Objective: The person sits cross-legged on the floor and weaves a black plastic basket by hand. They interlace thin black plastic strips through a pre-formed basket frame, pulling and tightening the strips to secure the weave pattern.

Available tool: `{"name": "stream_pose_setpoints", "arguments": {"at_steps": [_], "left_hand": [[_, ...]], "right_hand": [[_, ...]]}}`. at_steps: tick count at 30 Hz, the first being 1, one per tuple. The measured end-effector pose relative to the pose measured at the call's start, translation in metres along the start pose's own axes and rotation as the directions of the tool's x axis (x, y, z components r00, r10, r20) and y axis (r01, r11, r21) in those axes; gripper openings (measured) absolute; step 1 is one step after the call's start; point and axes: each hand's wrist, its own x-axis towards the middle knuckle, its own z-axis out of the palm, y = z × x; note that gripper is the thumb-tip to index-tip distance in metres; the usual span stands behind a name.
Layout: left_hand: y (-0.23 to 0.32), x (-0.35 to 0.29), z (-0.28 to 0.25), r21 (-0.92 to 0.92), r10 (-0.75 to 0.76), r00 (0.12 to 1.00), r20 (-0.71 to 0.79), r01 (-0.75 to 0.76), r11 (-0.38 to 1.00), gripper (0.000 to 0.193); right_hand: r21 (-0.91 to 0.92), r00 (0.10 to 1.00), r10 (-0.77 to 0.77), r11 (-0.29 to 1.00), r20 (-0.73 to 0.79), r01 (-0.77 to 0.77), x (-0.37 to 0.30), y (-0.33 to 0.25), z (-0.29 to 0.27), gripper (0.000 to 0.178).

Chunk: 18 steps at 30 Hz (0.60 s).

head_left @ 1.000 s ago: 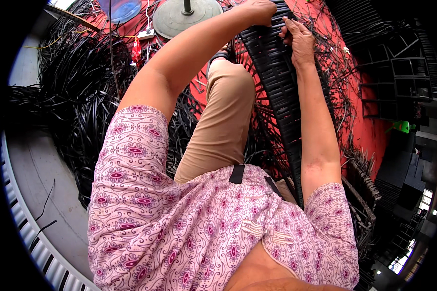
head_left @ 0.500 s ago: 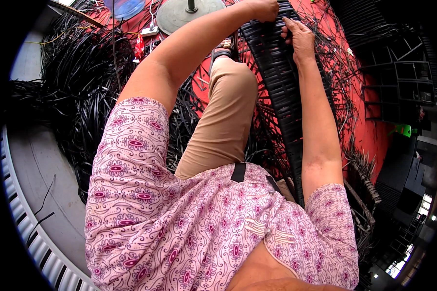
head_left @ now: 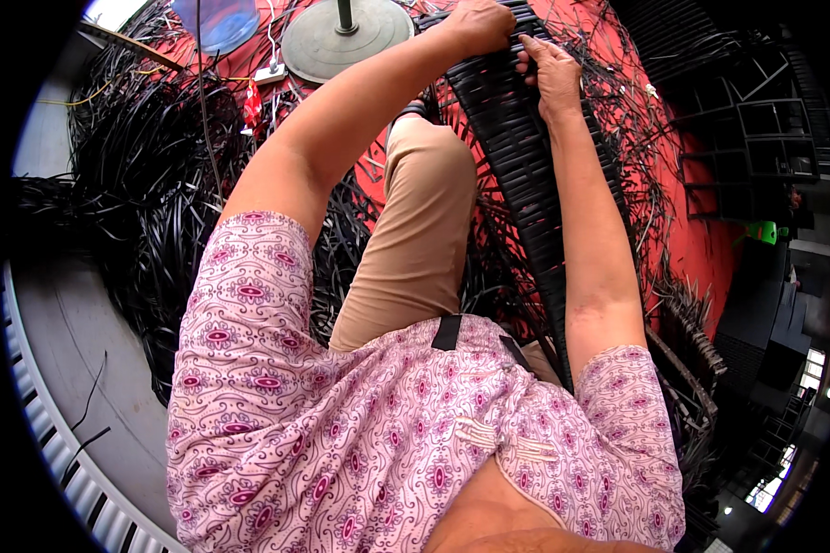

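A long, narrow panel woven from black plastic strips slants from the far middle down toward my lap, beside my leg in tan trousers. At its far end my left hand is closed in a loose fist over the weave; what lies inside the fingers is hidden. My right hand is at the panel's right edge, close to the left one. Its thumb and forefinger are pressed together at the weave, the other fingers curled, and anything between the tips is too small to tell.
Heaps of loose black strips cover the left side, with cut pieces scattered over the red floor. A round grey stand base, a white power strip and a blue translucent tub are beyond. Black frames stand at right.
The whole view has shifted, so the scene sits slightly lower and farther left. Both hands stay at the panel's far end, with little visible change in their grip.
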Motion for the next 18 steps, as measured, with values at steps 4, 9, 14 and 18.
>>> {"name": "stream_pose_setpoints", "arguments": {"at_steps": [4, 9, 14, 18], "left_hand": [[0.013, -0.005, -0.005, 0.031, -0.150, 0.988, 0.036, 0.149, 0.988, 0.022], [0.048, -0.023, -0.008, 0.093, -0.090, 0.986, -0.139, 0.103, 0.990, 0.012], [0.036, -0.021, 0.000, 0.048, -0.175, 0.978, -0.117, 0.182, 0.982, 0.017], [0.027, -0.016, 0.003, -0.031, -0.252, 0.965, -0.070, 0.250, 0.968, 0.023]], "right_hand": [[0.029, 1.000, 0.001, 1.000, -0.003, -0.001, -0.003, -0.002, 0.001, 0.023], [0.043, 1.000, -0.006, 0.999, -0.023, 0.007, -0.003, 0.001, -0.002, 0.020], [0.060, 0.998, 0.016, 0.998, -0.055, -0.013, -0.003, 0.001, 0.001, 0.019], [0.059, 0.996, 0.048, 0.997, -0.069, -0.044, -0.003, 0.001, 0.002, 0.020]]}}
